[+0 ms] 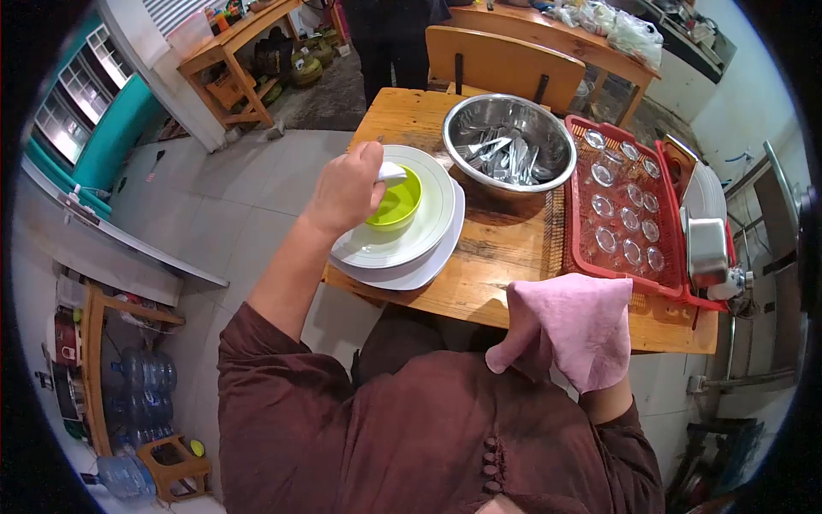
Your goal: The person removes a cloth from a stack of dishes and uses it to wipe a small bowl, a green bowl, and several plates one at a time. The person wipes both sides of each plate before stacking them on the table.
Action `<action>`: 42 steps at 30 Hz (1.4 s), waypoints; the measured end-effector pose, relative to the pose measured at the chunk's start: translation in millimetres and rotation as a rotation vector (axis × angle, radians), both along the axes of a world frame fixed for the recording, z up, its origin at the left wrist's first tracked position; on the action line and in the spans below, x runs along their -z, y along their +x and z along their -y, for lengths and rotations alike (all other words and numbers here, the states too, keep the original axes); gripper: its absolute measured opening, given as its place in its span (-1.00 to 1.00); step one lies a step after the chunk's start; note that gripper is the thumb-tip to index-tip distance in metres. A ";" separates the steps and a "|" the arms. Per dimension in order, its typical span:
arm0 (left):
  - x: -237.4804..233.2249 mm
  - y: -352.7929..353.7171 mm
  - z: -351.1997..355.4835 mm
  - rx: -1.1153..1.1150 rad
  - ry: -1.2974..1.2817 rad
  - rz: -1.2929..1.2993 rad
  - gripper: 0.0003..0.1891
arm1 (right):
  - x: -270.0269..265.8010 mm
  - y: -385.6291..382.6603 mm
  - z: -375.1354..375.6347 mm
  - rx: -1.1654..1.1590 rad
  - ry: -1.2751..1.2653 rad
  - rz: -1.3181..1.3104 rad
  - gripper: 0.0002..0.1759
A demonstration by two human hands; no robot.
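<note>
Gripping a smooth white object (391,172), the left hand (347,184) has its fingers closed above a glossy lime-green bowl (396,206). The bowl sits on a round white plate (433,224) with thin rings near its rim, stacked on a wider pale plate (445,255) at the left of the grainy wooden bench (479,278). To the right, a shiny, round metal bowl (511,183) holds a heap of metal cutlery (512,159). Nearer the body, a soft, creased pink cloth (582,321) drapes over the right hand, hiding it, so I cannot tell if it is open or closed. Farther right, clear glasses (629,219) stand in rows in a red latticed plastic basket (597,272).
</note>
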State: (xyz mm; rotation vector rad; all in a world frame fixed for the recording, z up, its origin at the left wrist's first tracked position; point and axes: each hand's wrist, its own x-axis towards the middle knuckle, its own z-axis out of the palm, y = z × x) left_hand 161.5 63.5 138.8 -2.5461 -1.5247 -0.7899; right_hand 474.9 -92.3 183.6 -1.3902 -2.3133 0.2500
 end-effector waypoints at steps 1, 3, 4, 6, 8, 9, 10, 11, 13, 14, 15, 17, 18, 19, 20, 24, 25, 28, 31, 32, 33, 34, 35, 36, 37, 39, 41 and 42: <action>1.0 0.6 3.0 0.033 0.037 -0.013 -0.75 | 3.3 1.2 1.4 0.007 0.020 -0.031 -0.66; 8.2 -1.4 3.9 0.080 0.047 -0.024 -0.77 | 12.7 5.3 1.9 0.027 -0.062 -0.088 -0.66; 11.2 -2.1 4.3 0.101 0.052 -0.028 -0.77 | 13.4 5.6 1.7 0.026 -0.071 -0.091 -0.67; 9.7 -0.6 3.0 -0.084 -0.043 -0.002 -0.81 | 11.7 4.4 -0.3 0.015 -0.055 -0.074 -0.69; 8.8 -0.4 -2.0 -0.235 -0.082 -0.031 -0.84 | 9.5 3.3 -1.9 0.017 -0.062 -0.058 -0.71; 9.1 -2.8 -4.6 -0.296 -0.076 -0.072 -0.84 | 9.2 3.5 -1.9 0.027 -0.096 -0.061 -0.72; 9.3 -3.7 -7.6 -0.358 -0.069 -0.114 -0.82 | 9.1 3.7 -2.3 0.036 -0.129 -0.065 -0.73; 5.1 -2.6 -9.9 -0.400 -0.187 -0.109 -0.76 | 9.1 3.9 -2.8 0.045 -0.162 -0.070 -0.74; 15.6 -6.5 -19.3 -0.392 -0.245 0.035 -0.70 | 9.7 4.7 -3.7 0.063 -0.226 -0.080 -0.75; 20.1 -8.4 -22.7 -0.387 -0.275 0.106 -0.66 | 15.4 6.6 -3.4 0.050 -0.141 -0.104 -0.77; 22.9 -10.3 -25.3 -0.380 -0.327 0.103 -0.64 | 25.5 9.6 -2.3 0.037 -0.058 -0.128 -0.79; 18.5 -9.8 -25.1 -0.367 -0.430 0.094 -0.58 | 32.0 12.3 -1.5 0.026 -0.021 -0.175 -0.83; 19.8 -11.7 -25.6 -0.350 -0.397 0.097 -0.59 | 31.9 12.7 -1.8 0.027 -0.066 -0.197 -0.85; 22.1 -14.7 -25.8 -0.333 -0.364 0.102 -0.61 | 31.1 13.2 -2.2 0.028 -0.110 -0.218 -0.86; 23.6 -17.3 -26.3 -0.316 -0.330 0.108 -0.62 | 29.7 13.6 -2.8 0.028 -0.152 -0.239 -0.88; 19.4 -21.5 -29.2 -0.313 -0.340 0.082 -0.79 | 6.0 5.1 -6.2 0.038 -0.366 -0.298 -0.92; 13.5 -19.2 -26.9 -0.305 -0.316 0.030 -0.85 | 3.4 1.3 -5.5 0.024 -0.391 -0.380 -0.92; 10.2 -12.2 -22.9 -0.336 -0.218 -0.087 -0.91 | 3.3 -5.3 -2.4 -0.019 -0.402 -0.657 -0.85; 17.1 -11.4 -20.5 -0.258 0.055 -0.030 -0.91 | 5.4 -3.7 -0.9 0.043 -0.388 -0.538 -0.77; 18.9 -10.5 -20.8 -0.207 0.175 0.016 -0.91 | 8.6 -2.1 -0.5 0.057 -0.341 -0.453 -0.74; 17.0 -8.4 -19.7 -0.198 0.218 0.076 -0.91 | 22.2 0.2 0.1 0.041 -0.221 -0.357 -0.71; 13.7 -5.8 -18.3 -0.188 0.260 0.136 -0.91 | 25.9 3.3 1.1 0.034 -0.254 -0.401 -0.69; 11.1 -3.7 -16.1 -0.179 0.300 0.196 -0.90 | 29.3 6.2 1.9 0.027 -0.287 -0.445 -0.67; 8.4 -2.4 -14.9 -0.197 0.268 0.274 -0.92 | 27.9 9.2 2.6 0.028 -0.470 -0.629 -0.65; 5.8 -1.3 -13.7 -0.215 0.236 0.352 -0.93 | 26.7 9.9 2.2 0.011 -0.553 -0.733 -0.65; 1.9 0.4 -13.2 -0.240 0.020 0.757 -0.94 | 24.3 9.7 -0.5 -0.030 -0.617 -0.866 -0.64; -2.3 2.8 -15.2 -0.231 -0.375 1.390 -0.91 | 22.1 5.9 -6.3 -0.087 -0.579 -0.927 -0.64; -3.7 4.9 -11.6 -0.084 -0.514 1.487 -0.82 | 21.2 3.6 -7.8 -0.113 -0.560 -0.957 -0.64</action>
